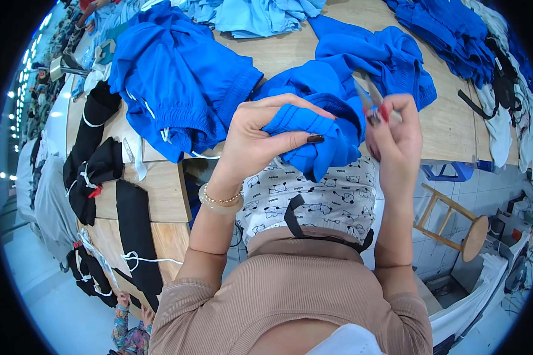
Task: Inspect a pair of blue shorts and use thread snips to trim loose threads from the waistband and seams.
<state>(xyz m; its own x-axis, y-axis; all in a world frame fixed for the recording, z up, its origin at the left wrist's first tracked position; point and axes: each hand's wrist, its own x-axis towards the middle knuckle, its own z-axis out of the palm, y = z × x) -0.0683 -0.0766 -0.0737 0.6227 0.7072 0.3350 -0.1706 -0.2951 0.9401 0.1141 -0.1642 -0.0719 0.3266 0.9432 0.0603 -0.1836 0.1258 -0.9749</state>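
My left hand (256, 137) pinches a folded, stitched edge of a blue garment (323, 139) between thumb and fingers. The garment bunches up in front of me, and its far part lies over the table. Just right of that edge, my right hand (395, 127) is closed around small thread snips (367, 93). Their pointed blades stick up and stand apart, near the cloth. My right fingers are slightly blurred. Left of my left hand lies a heap of blue shorts (177, 77) with gathered waistbands and white drawstrings.
Light blue cloth (260, 16) and a stack of blue garments (447, 35) lie at the back of the wooden table (453, 130). Black bundles (137, 231) tied with white cord lie at left. A wooden stool (474, 236) stands at right. Another person's hands (124, 300) show at lower left.
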